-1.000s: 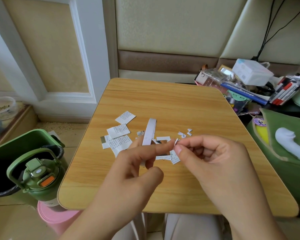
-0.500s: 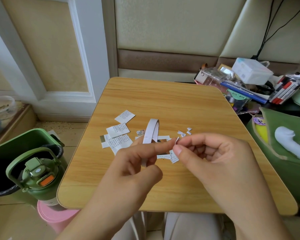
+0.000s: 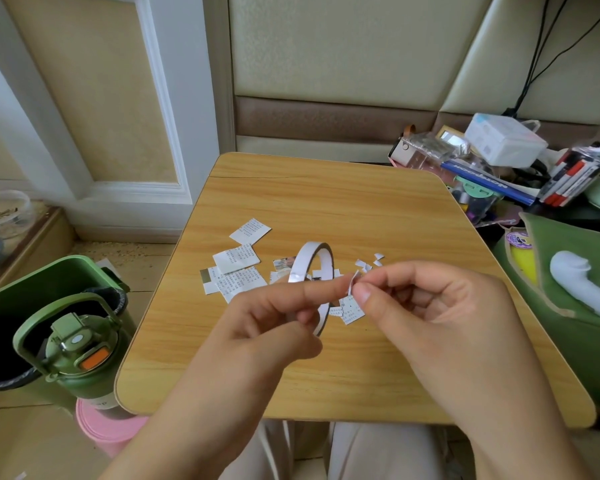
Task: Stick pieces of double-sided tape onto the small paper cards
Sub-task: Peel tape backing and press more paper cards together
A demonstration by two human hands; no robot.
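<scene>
Peeling at frame centre: left hand (image 3: pixel 257 327) grips the tape roll (image 3: pixel 310 271); right hand (image 3: pixel 426 306) pinches the tape end (image 3: pixel 353 283). Pull slowly, keeping it untwisted.

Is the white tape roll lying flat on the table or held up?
Held up on edge: the left hand grips the white double-sided tape roll above the wooden table.

the tape roll (image 3: pixel 310 268) in the left grip (image 3: pixel 257 327) has turned: a second ago it showed edge-on as a flat strip, now its open ring faces the camera. the tab (image 3: pixel 353 282) pinched by the right grip (image 3: pixel 420 306) at 3 o'clock of the roll has peeled out a little further.
</scene>
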